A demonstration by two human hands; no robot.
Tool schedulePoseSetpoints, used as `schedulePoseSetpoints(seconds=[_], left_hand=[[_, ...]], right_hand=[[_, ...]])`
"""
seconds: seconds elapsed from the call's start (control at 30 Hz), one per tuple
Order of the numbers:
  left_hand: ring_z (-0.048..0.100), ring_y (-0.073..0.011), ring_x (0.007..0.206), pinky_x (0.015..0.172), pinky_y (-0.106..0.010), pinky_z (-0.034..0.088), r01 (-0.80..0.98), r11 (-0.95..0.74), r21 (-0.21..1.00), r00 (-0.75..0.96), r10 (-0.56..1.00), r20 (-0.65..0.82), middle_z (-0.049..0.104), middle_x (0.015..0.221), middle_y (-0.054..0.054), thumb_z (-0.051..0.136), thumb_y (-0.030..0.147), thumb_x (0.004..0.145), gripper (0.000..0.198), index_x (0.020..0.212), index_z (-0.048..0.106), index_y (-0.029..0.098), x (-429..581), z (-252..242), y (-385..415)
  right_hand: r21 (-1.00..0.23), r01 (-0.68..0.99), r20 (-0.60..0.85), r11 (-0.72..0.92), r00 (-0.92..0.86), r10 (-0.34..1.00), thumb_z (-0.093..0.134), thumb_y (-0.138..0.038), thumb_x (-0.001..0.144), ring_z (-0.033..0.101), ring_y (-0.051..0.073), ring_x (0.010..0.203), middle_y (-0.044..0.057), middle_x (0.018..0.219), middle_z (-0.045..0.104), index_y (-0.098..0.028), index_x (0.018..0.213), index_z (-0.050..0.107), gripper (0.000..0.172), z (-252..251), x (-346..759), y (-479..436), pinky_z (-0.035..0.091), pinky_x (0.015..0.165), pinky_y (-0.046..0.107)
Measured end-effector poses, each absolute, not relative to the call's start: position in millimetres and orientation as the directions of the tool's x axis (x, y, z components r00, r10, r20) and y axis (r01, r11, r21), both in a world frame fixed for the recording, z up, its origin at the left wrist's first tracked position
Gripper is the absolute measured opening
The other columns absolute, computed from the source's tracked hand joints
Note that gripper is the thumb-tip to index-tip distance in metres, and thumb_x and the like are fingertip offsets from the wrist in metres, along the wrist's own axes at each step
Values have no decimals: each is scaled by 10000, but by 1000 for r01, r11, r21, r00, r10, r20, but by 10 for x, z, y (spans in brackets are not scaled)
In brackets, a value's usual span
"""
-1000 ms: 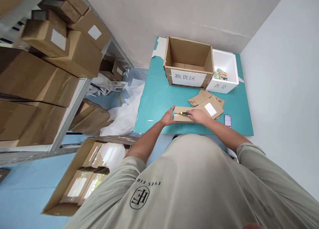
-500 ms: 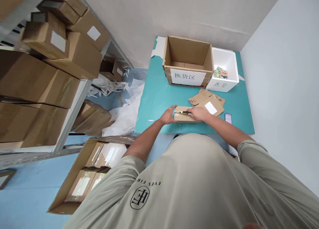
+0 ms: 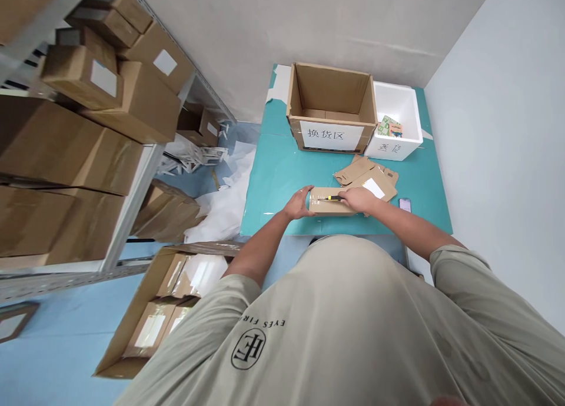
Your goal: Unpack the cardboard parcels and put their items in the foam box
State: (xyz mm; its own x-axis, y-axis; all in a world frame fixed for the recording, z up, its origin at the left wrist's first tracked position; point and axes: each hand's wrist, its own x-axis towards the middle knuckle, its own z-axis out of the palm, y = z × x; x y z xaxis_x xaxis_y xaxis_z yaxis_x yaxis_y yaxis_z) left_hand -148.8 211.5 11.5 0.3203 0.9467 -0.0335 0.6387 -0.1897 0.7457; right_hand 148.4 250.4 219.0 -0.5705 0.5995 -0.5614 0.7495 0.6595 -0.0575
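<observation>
A small taped cardboard box (image 3: 326, 208) lies near the front edge of the teal table (image 3: 276, 170). My left hand (image 3: 299, 204) grips its left end, thumb in front and fingers behind. In my right hand (image 3: 356, 199) is a yellow and black box cutter (image 3: 334, 197), its tip pointing left over the box's taped top. Whether the blade touches the tape I cannot tell. Flattened cardboard packaging (image 3: 375, 182) with a white label lies just behind my right hand.
At the table's back stand a large open carton (image 3: 332, 138) and a white foam box (image 3: 399, 150) with small packets inside. A phone (image 3: 405, 205) lies at right. Shelves of cartons (image 3: 145, 100) rise at left, above an open carton of boxes (image 3: 112, 341) on the floor.
My right hand has drawn the box cutter a little to the right along the box top. My left hand keeps its hold on the box's left end.
</observation>
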Motion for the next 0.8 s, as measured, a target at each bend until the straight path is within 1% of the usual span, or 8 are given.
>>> schedulePoseSetpoints(seconds=[0.17,0.33,0.47,0.57,0.63,0.73,0.8], left_hand=[[598,-497,1567,1352,-621,473,641,-185,745,313,949,-34,589,1712,-231,1058,420,596,1299,1737,490,170,-1500,119,2138],[618,-487,1545,1340,-599,490,648,-182,739,313,949,-41,615,1683,-223,1050,404,594,1287,1730,496,162,-1513,125,2148],[621,-480,1542,1342,-599,490,643,-186,743,316,948,-36,624,1668,-226,1042,402,596,1274,1720,495,155,-1503,143,2140],[629,-480,1530,1333,-605,500,643,-191,742,320,947,-34,635,1654,-221,1047,403,590,1266,1709,505,168,-1498,152,2130],[632,-479,1527,1331,-606,502,650,-187,737,319,947,-41,632,1658,-222,1047,408,586,1267,1706,504,170,-1518,155,2122],[630,-476,1534,1340,-594,497,671,-171,722,308,949,-61,630,1661,-229,1036,406,590,1262,1703,497,157,-1590,161,2113],[628,-480,1537,1344,-598,494,691,-165,704,301,951,-73,632,1660,-227,1041,410,582,1278,1709,491,165,-1640,171,2113]], right_hand=[[-24,766,-562,643,-542,625,441,-385,1223,788,364,1209,215,1355,822,-200,1520,733,456,2178,1758,2538,536,938,388],[-26,799,-555,600,-511,656,448,-423,1221,789,356,1155,195,1299,827,-230,1482,765,454,2153,2119,2555,523,912,383],[-18,825,-548,565,-481,684,462,-446,1220,772,354,1186,192,1295,821,-239,1490,761,453,2134,2434,2548,512,909,366],[-40,847,-549,531,-462,696,501,-414,1210,766,352,1185,194,1300,822,-241,1501,755,422,2098,2698,2540,511,907,363],[-46,861,-546,506,-446,710,525,-383,1198,768,352,1174,193,1307,824,-242,1472,770,394,2063,2917,2542,518,912,372],[-33,911,-526,411,-366,768,570,-360,1166,777,362,1142,203,1317,827,-230,1417,798,363,1995,3354,2536,539,903,392],[-70,961,-446,269,-271,853,592,-353,1146,783,360,1130,207,1319,833,-218,1414,797,364,1922,3691,2494,559,892,394]])
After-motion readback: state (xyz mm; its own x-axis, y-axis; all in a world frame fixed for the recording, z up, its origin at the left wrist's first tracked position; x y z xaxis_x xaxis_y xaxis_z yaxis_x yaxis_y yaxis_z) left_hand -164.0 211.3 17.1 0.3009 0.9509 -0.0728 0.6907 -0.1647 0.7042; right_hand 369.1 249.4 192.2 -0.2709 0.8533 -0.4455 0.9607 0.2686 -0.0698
